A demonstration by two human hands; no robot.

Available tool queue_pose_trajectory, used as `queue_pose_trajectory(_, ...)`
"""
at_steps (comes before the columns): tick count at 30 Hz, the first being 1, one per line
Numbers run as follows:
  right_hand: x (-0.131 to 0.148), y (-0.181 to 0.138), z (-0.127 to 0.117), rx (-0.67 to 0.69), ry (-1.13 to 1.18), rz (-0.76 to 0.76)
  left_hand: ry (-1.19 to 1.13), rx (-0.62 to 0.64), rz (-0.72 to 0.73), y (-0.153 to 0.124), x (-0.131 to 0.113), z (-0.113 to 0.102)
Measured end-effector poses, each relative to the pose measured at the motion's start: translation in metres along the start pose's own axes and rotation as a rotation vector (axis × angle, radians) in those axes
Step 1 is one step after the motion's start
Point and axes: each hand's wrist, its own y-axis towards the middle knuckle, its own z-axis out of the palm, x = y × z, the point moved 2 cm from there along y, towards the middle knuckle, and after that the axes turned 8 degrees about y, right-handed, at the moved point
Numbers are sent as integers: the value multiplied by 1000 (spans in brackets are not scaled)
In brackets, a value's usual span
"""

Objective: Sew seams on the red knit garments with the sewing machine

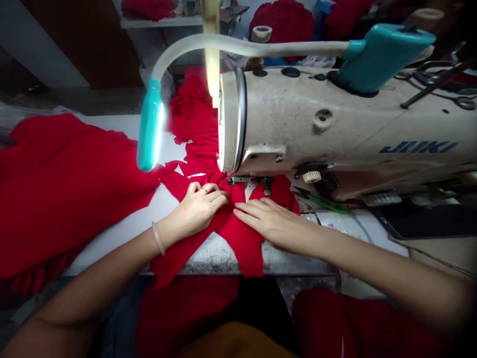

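The left hand [197, 209] sits curled on the red cloth [238, 238], its fingers bunched closed over a fold, while the right hand [278, 223] lies open and flat on the same cloth, fingers together and pointing toward the left hand. The cloth lies on a white table [122, 233], spreading out from just in front of the sewing machine's presser foot [266, 184] and hanging over the table's near edge. Its cut, angled edges stand out, and a long stretch runs back beneath the machine's head [298, 119] to a heap of red fabric [194, 109] behind it. A larger red piece [67, 189] lies to the left. So far, the cloth shows cutting, but no seam can be made out, so how much is sewn, and how much is left, cannot be told. More red fabric [186, 313] sits close to the person's lap. A teal lamp [150, 124] curves above the work.
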Motion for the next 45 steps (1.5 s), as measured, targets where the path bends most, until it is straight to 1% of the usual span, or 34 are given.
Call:
queue_pose_trajectory(2,-7,-6,-4,25,-42,-31,-174,24,-97,-28,-9,-11)
queue_pose_trajectory(4,-12,-9,-4,4,-89,-70,-310,34,-276,-65,-21,-15)
queue_pose_trajectory(5,-13,-9,-2,-13,-103,-107,-314,20,-370,-84,-26,-14)
queue_pose_trajectory(7,-11,-6,2,-52,-104,-181,-222,-32,-497,-119,-37,-8)
queue_pose_trajectory(9,-5,-3,0,-98,-41,-203,-151,-72,-550,-144,-42,-2)
queue_pose_trajectory(10,-1,-1,-3,-119,26,-171,-159,-78,-561,-153,-41,-1)
queue_pose_trajectory(12,13,0,-10,-139,243,-3,-262,-80,-583,-163,-34,-6)
queue_pose_trajectory(13,25,0,-12,-119,376,102,-329,-107,-609,-164,-28,-12)
queue_pose_trajectory(14,41,0,-11,-72,502,184,-383,-173,-652,-163,-22,-21)
queue_pose_trajectory(15,62,0,-8,-4,608,232,-411,-276,-711,-160,-16,-30)
queue_pose_trajectory(16,85,2,-2,80,665,210,-403,-401,-770,-154,-13,-38)
queue_pose_trajectory(17,109,5,5,165,661,120,-368,-511,-808,-146,-12,-43)
queue_pose_trajectory(18,130,8,14,219,599,38,-320,-575,-802,-135,-15,-45)
queue_pose_trajectory(19,146,11,21,253,515,-8,-273,-572,-745,-121,-21,-41)
queue_pose_trajectory(20,156,13,27,281,443,-38,-248,-477,-637,-107,-29,-32)
queue_pose_trajectory(21,160,14,30,297,379,-47,-227,-332,-486,-94,-38,-19)
queue_pose_trajectory(22,157,14,28,307,322,-18,-164,-224,-378,-84,-47,-5)
queue_pose_trajectory(24,138,6,17,318,194,138,2,-150,-299,-76,-57,20)
queue_pose_trajectory(26,116,-9,2,373,85,302,112,-194,-282,-78,-59,36)
queue_pose_trajectory(27,110,-18,-1,441,93,315,130,-228,-271,-80,-57,39)
queue_pose_trajectory(28,109,-26,-1,540,168,266,130,-263,-260,-82,-55,40)
queue_pose_trajectory(30,119,-39,8,768,415,87,107,-313,-241,-86,-50,38)
queue_pose_trajectory(31,126,-42,15,843,506,39,92,-330,-235,-87,-48,35)
queue_pose_trajectory(32,132,-43,21,872,561,31,77,-348,-220,-88,-48,30)
queue_pose_trajectory(33,137,-42,26,848,592,51,65,-372,-183,-90,-50,25)
queue_pose_trajectory(34,139,-39,29,751,607,95,59,-400,-125,-93,-53,19)
queue_pose_trajectory(35,138,-34,28,584,610,148,55,-429,-47,-97,-59,13)
queue_pose_trajectory(37,133,-25,19,129,559,202,38,-461,125,-106,-73,2)
queue_pose_trajectory(38,131,-22,14,-95,487,197,18,-466,194,-110,-80,-1)
queue_pose_trajectory(39,129,-20,10,-279,398,167,-8,-467,236,-114,-86,-3)
queue_pose_trajectory(40,129,-19,9,-401,328,113,-38,-464,253,-117,-90,-1)
queue_pose_trajectory(41,130,-18,11,-460,294,53,-65,-464,243,-118,-93,2)
queue_pose_trajectory(42,133,-17,15,-477,291,18,-80,-469,207,-117,-95,7)
queue_pose_trajectory(45,143,-21,25,-457,368,51,-20,-446,26,-108,-94,27)
